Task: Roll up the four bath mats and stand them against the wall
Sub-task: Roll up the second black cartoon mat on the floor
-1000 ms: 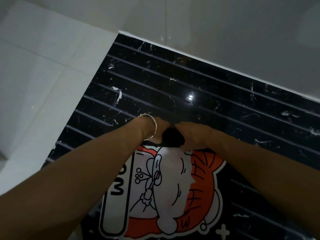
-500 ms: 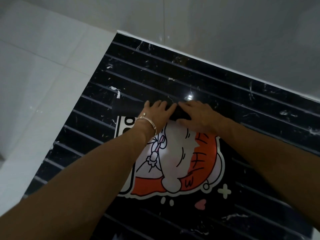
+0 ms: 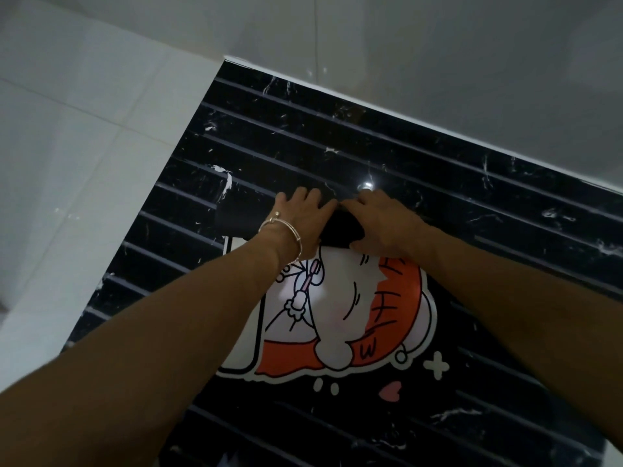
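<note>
Floor here is glossy black marble-look stuff with white veins and thin pale grooves running from 10 o'clock down to 4 o'clock. Plain white tiles sit at 9 o'clock and grey ones at 12 to 2, with a thin white edge strip between grey and black. There's a small light glare near centre and a white smear at 10 o'clock.
</note>
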Demonstrator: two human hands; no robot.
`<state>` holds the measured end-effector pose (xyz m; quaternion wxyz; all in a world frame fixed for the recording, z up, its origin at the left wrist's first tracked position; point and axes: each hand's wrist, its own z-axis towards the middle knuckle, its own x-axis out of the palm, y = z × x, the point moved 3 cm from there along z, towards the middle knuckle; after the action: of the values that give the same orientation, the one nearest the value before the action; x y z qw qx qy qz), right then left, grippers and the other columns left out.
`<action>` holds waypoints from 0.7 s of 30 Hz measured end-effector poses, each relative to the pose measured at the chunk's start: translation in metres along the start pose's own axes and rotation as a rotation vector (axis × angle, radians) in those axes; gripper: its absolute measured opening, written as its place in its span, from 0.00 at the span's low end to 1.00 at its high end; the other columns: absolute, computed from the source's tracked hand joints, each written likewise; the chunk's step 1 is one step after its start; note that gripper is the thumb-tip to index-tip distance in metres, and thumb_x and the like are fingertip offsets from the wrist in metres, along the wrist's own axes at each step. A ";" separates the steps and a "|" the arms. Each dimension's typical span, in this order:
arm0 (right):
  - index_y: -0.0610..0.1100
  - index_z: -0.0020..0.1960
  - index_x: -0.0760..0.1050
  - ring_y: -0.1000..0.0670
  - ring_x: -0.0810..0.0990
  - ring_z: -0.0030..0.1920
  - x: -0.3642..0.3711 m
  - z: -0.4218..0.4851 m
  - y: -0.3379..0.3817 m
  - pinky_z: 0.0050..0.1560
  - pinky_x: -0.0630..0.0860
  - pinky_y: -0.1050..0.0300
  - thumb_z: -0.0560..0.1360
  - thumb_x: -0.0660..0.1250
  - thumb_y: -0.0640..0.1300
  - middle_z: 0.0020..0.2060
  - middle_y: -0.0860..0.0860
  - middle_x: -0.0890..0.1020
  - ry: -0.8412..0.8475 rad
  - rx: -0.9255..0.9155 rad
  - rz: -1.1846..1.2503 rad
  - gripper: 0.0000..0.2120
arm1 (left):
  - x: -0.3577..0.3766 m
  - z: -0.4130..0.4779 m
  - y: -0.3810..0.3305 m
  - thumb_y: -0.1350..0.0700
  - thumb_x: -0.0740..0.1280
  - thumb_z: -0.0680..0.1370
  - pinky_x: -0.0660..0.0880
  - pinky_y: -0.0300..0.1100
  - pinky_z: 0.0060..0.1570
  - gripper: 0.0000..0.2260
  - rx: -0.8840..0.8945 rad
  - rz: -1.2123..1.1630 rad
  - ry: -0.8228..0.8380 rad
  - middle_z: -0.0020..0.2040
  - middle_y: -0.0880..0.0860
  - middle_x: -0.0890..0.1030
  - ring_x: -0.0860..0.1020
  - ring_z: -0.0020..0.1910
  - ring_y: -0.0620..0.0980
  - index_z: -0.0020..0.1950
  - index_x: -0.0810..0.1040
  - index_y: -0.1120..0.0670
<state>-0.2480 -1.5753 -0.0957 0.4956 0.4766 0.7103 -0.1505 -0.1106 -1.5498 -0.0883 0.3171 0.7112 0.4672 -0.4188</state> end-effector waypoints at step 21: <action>0.48 0.66 0.69 0.49 0.75 0.58 0.017 -0.021 0.004 0.52 0.70 0.60 0.68 0.74 0.54 0.59 0.51 0.75 0.382 0.039 0.278 0.29 | -0.007 -0.001 -0.020 0.46 0.74 0.69 0.74 0.49 0.55 0.27 0.044 0.037 0.397 0.59 0.54 0.78 0.77 0.57 0.55 0.65 0.73 0.51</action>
<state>-0.2575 -1.5498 -0.0994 0.3588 0.5993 0.7156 -0.0016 -0.1305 -1.5449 -0.0826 0.2107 0.7951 0.4981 -0.2744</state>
